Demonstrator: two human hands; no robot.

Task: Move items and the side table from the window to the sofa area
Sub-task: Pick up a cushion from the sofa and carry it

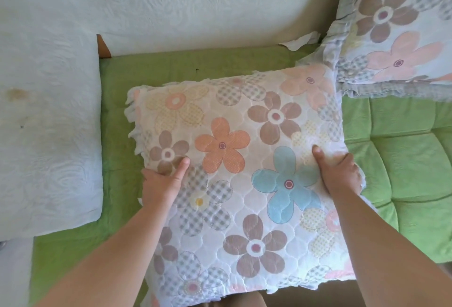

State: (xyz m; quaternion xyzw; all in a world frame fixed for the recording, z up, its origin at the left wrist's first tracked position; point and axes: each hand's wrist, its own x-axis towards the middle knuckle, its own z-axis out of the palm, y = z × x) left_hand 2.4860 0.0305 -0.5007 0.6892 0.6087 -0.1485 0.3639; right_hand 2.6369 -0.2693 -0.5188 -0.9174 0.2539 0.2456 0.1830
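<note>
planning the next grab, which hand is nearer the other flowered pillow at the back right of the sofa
Right. The right hand grips the right edge of the held pillow, just below and left of the other pillow; the left hand grips the left edge, farther off.

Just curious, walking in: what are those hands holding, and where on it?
The flowered cushion: the left hand grips its left edge, the right hand its right edge, thumbs on top.

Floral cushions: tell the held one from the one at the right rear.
The held cushion is gripped at its sides by the left hand and right hand; the rear cushion leans untouched against the backrest. The held cushion looks white, the rear cushion bluish grey. Both share flower print and frilled edges.
</note>
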